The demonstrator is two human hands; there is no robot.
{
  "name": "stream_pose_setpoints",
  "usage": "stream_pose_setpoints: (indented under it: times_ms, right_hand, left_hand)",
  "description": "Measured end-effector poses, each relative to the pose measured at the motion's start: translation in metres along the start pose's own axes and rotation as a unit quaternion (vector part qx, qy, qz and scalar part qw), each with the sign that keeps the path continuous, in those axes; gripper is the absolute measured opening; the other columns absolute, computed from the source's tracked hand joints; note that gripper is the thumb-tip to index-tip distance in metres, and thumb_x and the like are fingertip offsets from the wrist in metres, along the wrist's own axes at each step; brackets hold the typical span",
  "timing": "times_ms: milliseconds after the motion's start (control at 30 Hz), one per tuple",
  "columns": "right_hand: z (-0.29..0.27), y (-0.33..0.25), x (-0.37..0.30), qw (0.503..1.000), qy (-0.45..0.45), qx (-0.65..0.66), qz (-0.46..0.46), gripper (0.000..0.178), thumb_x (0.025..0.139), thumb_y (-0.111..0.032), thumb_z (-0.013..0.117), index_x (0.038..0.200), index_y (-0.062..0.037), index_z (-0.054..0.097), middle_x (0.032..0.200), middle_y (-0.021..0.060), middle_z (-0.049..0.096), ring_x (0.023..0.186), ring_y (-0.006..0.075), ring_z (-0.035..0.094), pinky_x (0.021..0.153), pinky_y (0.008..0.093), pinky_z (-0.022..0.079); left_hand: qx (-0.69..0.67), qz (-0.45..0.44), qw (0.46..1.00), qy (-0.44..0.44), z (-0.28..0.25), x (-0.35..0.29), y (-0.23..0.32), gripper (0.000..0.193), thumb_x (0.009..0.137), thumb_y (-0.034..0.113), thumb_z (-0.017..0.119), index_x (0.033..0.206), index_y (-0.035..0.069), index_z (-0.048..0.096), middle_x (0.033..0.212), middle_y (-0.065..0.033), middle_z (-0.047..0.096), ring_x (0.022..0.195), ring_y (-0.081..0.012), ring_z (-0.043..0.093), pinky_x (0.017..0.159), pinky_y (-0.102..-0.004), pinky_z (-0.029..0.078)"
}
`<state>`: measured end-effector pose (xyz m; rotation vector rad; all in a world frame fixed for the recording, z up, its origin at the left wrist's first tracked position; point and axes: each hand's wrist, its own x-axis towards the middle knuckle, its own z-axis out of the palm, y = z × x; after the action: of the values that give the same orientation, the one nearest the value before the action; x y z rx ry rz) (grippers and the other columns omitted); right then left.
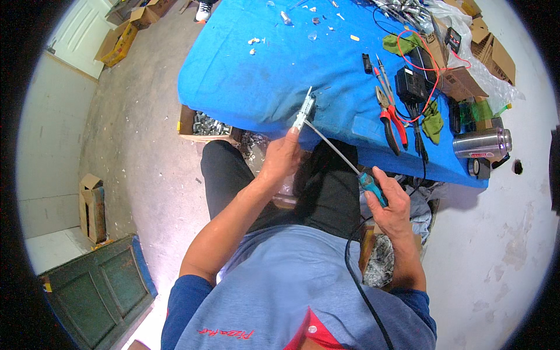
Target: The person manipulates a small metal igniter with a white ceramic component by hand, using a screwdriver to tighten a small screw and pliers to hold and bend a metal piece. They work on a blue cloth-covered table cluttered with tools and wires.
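Note:
Near the table's front edge, my left hand (284,154) pinches a narrow, pale white-and-metal part (303,111). Its exact kind is too small to tell. The part points up and away from me, over a dark smudge on the blue cloth. My right hand (389,201) is closed on the teal handle of a screwdriver (335,149). The long metal shaft slants up to the left, its tip at the part beside my left fingers. Whether the tip sits in the part or only touches it, I cannot tell.
On the blue-covered table (233,87) lie red-handled pliers (388,116), black adapters (411,84), test leads and green rags (433,121). A steel flask (482,144) stands at the right edge. A box of metal parts (204,125) sits below left. A black cable (357,280) crosses my lap.

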<state>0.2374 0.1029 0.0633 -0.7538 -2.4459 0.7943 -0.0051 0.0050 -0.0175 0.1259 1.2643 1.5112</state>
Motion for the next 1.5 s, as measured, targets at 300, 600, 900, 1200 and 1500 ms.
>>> stream_pose_setpoints:
  times_ms: [300, 600, 900, 1200, 1500]
  right_hand:
    - [0.003, 0.01, -0.002, 0.999, -0.002, -0.037, -0.022, 0.039, 0.076, -0.005, 0.073, 0.115, -0.0044, 0.067, 0.096, 0.0142, 0.065, 0.084, 0.0289, 0.065, 0.073, 0.0354, 0.052]
    - [0.001, 0.009, -0.002, 0.999, -0.007, -0.049, -0.019, 0.038, 0.075, -0.005, 0.074, 0.113, -0.0045, 0.068, 0.093, 0.013, 0.063, 0.082, 0.0286, 0.064, 0.072, 0.0364, 0.051]
    - [0.004, 0.015, 0.0, 0.997, 0.005, -0.062, -0.055, 0.037, 0.075, -0.005, 0.074, 0.111, -0.0043, 0.068, 0.092, 0.0125, 0.063, 0.082, 0.0283, 0.063, 0.071, 0.0363, 0.051]
    - [-0.009, 0.009, 0.014, 0.995, -0.026, -0.069, -0.06, 0.036, 0.076, -0.005, 0.073, 0.112, -0.0038, 0.068, 0.091, 0.0124, 0.063, 0.081, 0.0282, 0.063, 0.07, 0.0366, 0.052]
    - [-0.014, 0.01, 0.021, 0.994, -0.04, -0.068, -0.075, 0.036, 0.076, -0.005, 0.073, 0.112, -0.0041, 0.068, 0.092, 0.0125, 0.064, 0.08, 0.0281, 0.064, 0.07, 0.0357, 0.052]
  left_hand:
    - [0.019, 0.003, 1.0, 0.009, -0.002, 0.001, -0.002, 0.048, 0.096, 0.054, 0.053, 0.07, 0.017, 0.038, 0.061, 0.0067, 0.031, 0.047, -0.0059, 0.027, 0.041, -0.0234, 0.019]
    - [0.009, -0.003, 1.0, 0.01, 0.001, 0.0, -0.002, 0.047, 0.096, 0.054, 0.052, 0.069, 0.018, 0.038, 0.061, 0.0068, 0.03, 0.047, -0.0057, 0.027, 0.04, -0.0228, 0.019]
    - [0.02, 0.002, 1.0, 0.007, 0.001, -0.002, 0.0, 0.051, 0.095, 0.057, 0.051, 0.067, 0.017, 0.037, 0.059, 0.0067, 0.03, 0.046, -0.0061, 0.026, 0.04, -0.0233, 0.018]
    - [0.035, -0.007, 0.999, 0.015, 0.006, -0.005, 0.004, 0.052, 0.096, 0.059, 0.048, 0.065, 0.018, 0.036, 0.057, 0.007, 0.029, 0.045, -0.0063, 0.026, 0.04, -0.024, 0.018]
    - [0.054, -0.008, 0.998, 0.002, -0.001, 0.001, -0.002, 0.053, 0.096, 0.059, 0.047, 0.065, 0.018, 0.035, 0.056, 0.007, 0.029, 0.043, -0.0062, 0.025, 0.04, -0.0242, 0.019]
